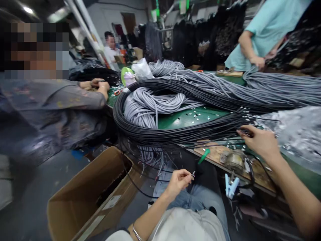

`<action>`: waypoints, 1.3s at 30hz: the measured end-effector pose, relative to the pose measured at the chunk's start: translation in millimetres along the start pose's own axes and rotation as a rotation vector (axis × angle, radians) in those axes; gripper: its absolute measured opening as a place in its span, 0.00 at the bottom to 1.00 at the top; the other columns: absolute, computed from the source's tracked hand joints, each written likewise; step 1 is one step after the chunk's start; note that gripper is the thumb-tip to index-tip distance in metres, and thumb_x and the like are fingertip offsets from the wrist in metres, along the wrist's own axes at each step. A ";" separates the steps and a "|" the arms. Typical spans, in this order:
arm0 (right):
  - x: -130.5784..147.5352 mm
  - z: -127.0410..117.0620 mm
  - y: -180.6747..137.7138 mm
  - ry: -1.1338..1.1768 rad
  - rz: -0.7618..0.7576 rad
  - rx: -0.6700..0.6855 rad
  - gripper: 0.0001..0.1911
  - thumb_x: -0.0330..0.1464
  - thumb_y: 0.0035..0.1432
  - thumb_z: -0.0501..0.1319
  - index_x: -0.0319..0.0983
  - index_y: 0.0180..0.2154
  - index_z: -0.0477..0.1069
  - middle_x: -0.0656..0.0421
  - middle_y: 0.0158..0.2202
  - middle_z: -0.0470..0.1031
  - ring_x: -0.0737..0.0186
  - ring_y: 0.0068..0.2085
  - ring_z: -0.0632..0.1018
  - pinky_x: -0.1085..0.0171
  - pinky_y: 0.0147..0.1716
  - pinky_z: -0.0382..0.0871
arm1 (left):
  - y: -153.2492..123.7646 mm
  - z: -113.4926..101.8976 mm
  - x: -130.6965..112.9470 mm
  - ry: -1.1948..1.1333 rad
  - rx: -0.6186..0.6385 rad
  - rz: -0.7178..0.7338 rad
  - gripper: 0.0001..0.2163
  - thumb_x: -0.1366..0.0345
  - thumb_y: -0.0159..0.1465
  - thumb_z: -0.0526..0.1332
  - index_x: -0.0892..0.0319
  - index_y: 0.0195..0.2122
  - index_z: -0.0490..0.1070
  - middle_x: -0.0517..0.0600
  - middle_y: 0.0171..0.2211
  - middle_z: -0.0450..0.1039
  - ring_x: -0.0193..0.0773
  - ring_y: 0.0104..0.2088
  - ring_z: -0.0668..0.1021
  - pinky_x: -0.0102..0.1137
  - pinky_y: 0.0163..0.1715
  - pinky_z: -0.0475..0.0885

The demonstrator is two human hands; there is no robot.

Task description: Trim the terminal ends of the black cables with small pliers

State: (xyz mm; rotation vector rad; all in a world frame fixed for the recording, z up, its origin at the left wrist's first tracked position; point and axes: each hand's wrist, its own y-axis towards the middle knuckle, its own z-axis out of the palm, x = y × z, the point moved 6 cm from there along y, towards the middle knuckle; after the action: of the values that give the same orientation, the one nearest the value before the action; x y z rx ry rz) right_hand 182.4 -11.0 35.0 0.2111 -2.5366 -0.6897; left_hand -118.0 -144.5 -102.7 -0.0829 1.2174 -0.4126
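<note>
Over my lap, my left hand [178,182] is closed in a pinch. It grips the end of a black cable [164,181], and small wire ends poke out past the fingertips. My right hand [262,142] reaches over the bench at the right. Its fingers are curled together beside the cut ends of a bundle of black cables [200,129]; what lies in them is dark and too small to make out. The bundle loops across the bench on top of coiled grey cables [147,103].
A cardboard box [82,197] stands open at my left. Along the bench edge are a wooden board [213,152], a round metal piece [234,162], a green clip [204,156] and a blue clip [231,187]. Plastic bags [301,134] lie right. Co-workers sit left and stand far right.
</note>
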 end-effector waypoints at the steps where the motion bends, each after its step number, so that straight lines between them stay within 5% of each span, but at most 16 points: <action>1: 5.3 1.8 -5.1 -0.045 0.013 -0.002 0.13 0.37 0.49 0.64 0.37 0.37 0.75 0.56 0.22 0.71 0.63 0.23 0.68 0.64 0.24 0.52 | 0.7 1.4 -3.7 0.007 0.002 0.013 0.20 0.51 0.48 0.66 0.66 0.26 0.69 0.43 0.17 0.63 0.23 0.15 0.58 0.23 0.15 0.48; 6: 49.0 -17.9 -41.9 -0.113 0.045 -0.097 0.14 0.28 0.51 0.60 0.38 0.42 0.74 0.51 0.36 0.75 0.58 0.33 0.73 0.64 0.32 0.60 | 3.8 6.2 -23.2 0.038 0.021 0.059 0.20 0.50 0.48 0.66 0.65 0.25 0.67 0.44 0.20 0.64 0.22 0.15 0.58 0.24 0.15 0.49; 10: 83.2 -32.6 -109.5 -0.058 0.106 -0.188 0.11 0.30 0.54 0.58 0.40 0.40 0.73 0.53 0.34 0.75 0.58 0.33 0.75 0.62 0.35 0.64 | -0.2 17.7 -23.8 0.060 0.089 0.034 0.22 0.47 0.46 0.66 0.64 0.25 0.67 0.44 0.20 0.64 0.22 0.15 0.57 0.24 0.15 0.50; 14: 123.8 -15.8 -186.7 0.125 0.193 -0.202 0.07 0.30 0.54 0.60 0.43 0.37 0.72 0.58 0.29 0.74 0.61 0.27 0.74 0.63 0.31 0.67 | -9.5 32.4 -13.1 0.090 0.202 -0.033 0.22 0.47 0.48 0.65 0.65 0.24 0.68 0.45 0.19 0.64 0.21 0.14 0.56 0.24 0.15 0.50; 18: 152.9 1.7 -226.7 0.365 0.302 -0.170 0.16 0.27 0.54 0.61 0.46 0.46 0.69 0.58 0.32 0.71 0.62 0.29 0.72 0.64 0.30 0.66 | -20.7 44.4 -3.0 0.135 0.329 -0.099 0.22 0.48 0.49 0.64 0.66 0.24 0.69 0.45 0.17 0.62 0.22 0.14 0.56 0.23 0.14 0.49; 23: 156.3 5.6 -232.8 0.499 0.330 -0.107 0.16 0.29 0.52 0.63 0.45 0.45 0.71 0.55 0.38 0.71 0.59 0.35 0.73 0.63 0.32 0.66 | -31.9 56.0 -3.3 0.199 0.433 -0.127 0.21 0.48 0.51 0.64 0.67 0.23 0.71 0.46 0.19 0.63 0.22 0.15 0.58 0.23 0.15 0.52; 26: 149.2 14.8 -231.3 0.737 0.389 -0.056 0.04 0.30 0.54 0.62 0.43 0.34 0.74 0.56 0.31 0.72 0.60 0.32 0.72 0.63 0.31 0.65 | -34.8 61.0 -7.0 0.239 0.456 -0.123 0.22 0.47 0.50 0.64 0.66 0.22 0.72 0.47 0.19 0.64 0.25 0.17 0.61 0.24 0.17 0.55; 28: 145.5 22.7 -229.8 0.877 0.442 -0.031 0.06 0.34 0.54 0.61 0.41 0.27 0.73 0.57 0.25 0.70 0.62 0.28 0.70 0.64 0.28 0.64 | -34.9 62.8 -9.7 0.272 0.459 -0.096 0.21 0.48 0.48 0.66 0.66 0.22 0.73 0.49 0.20 0.65 0.27 0.19 0.63 0.24 0.19 0.56; 32: 140.7 36.1 -225.3 1.028 0.508 0.047 0.15 0.43 0.56 0.58 0.39 0.24 0.67 0.60 0.22 0.64 0.67 0.23 0.66 0.67 0.21 0.59 | -34.4 65.2 -21.5 0.366 0.469 0.098 0.18 0.51 0.50 0.66 0.65 0.22 0.74 0.50 0.20 0.67 0.30 0.22 0.66 0.25 0.21 0.58; 39: 105.3 56.2 -216.0 1.145 0.767 -0.014 0.16 0.45 0.56 0.58 0.37 0.30 0.66 0.67 0.17 0.51 0.73 0.17 0.52 0.69 0.16 0.43 | -34.7 69.6 -49.8 0.445 0.382 0.370 0.11 0.60 0.53 0.65 0.63 0.22 0.73 0.51 0.21 0.70 0.33 0.23 0.69 0.27 0.24 0.61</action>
State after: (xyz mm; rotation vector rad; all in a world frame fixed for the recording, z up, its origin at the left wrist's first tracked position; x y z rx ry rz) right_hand 67.1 -200.9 -72.5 -0.2979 -1.3266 -0.1565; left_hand -77.0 -170.0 -24.0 0.5824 1.5304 -0.3394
